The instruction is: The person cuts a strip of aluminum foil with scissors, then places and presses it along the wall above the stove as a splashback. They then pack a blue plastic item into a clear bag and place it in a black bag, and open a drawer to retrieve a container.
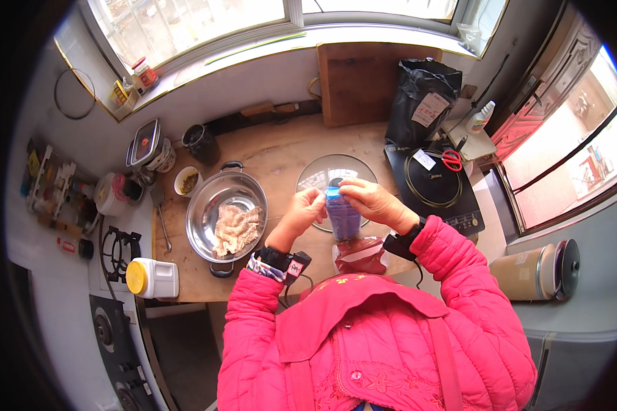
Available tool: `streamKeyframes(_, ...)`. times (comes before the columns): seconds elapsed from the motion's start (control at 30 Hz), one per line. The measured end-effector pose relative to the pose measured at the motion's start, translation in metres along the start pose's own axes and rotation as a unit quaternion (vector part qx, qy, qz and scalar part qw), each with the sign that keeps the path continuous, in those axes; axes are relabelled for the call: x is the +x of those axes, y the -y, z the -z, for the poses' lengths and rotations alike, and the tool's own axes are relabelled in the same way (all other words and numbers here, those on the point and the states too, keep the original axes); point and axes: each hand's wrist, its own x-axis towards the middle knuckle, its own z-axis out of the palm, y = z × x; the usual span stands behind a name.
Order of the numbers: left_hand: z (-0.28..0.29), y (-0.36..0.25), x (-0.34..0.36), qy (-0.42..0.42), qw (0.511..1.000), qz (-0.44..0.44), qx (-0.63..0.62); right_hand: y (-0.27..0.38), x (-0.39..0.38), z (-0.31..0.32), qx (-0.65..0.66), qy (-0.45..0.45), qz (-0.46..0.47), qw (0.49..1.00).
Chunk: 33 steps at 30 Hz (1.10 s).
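Both my hands are raised at the front of the wooden table, pinching the top edge of a blue plastic packet (344, 222). My left hand (303, 214) has its fingertips closed at the packet's upper left corner. Along the top right, my right hand (380, 205) grips the same edge. What is inside the packet I cannot tell. Right below it is a clear bag with dark red contents (360, 256), close to my apron. Behind my hands, a glass pot lid (322, 171) lies on the table, partly covered by them.
To the left stands a two-handled steel pot (197, 222) with a beige, crumpled textured piece (236, 228) in it. A yellow-lidded white jar (159, 278) is nearer. At right are an induction cooker (452, 205), red-handled scissors (451, 160) and a black bag (421, 103).
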Motion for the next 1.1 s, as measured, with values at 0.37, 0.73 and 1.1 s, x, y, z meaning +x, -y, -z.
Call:
streamKeyframes(0.37,-0.006,-0.013,-0.006,-0.042,0.995,-0.087,0.028,0.008,0.0,0.0,0.072,0.047,-0.051,0.995)
streamKeyframes(0.73,-0.028,-0.061,0.004,0.013,0.983,-0.116,0.14,0.024,-0.008,0.009,0.086,-0.092,-0.096,0.987)
streamKeyframes(1.1,-0.1,-0.107,0.122,0.131,0.933,-0.175,0.286,-0.035,-0.049,0.115,0.178,-0.062,-0.162,0.969)
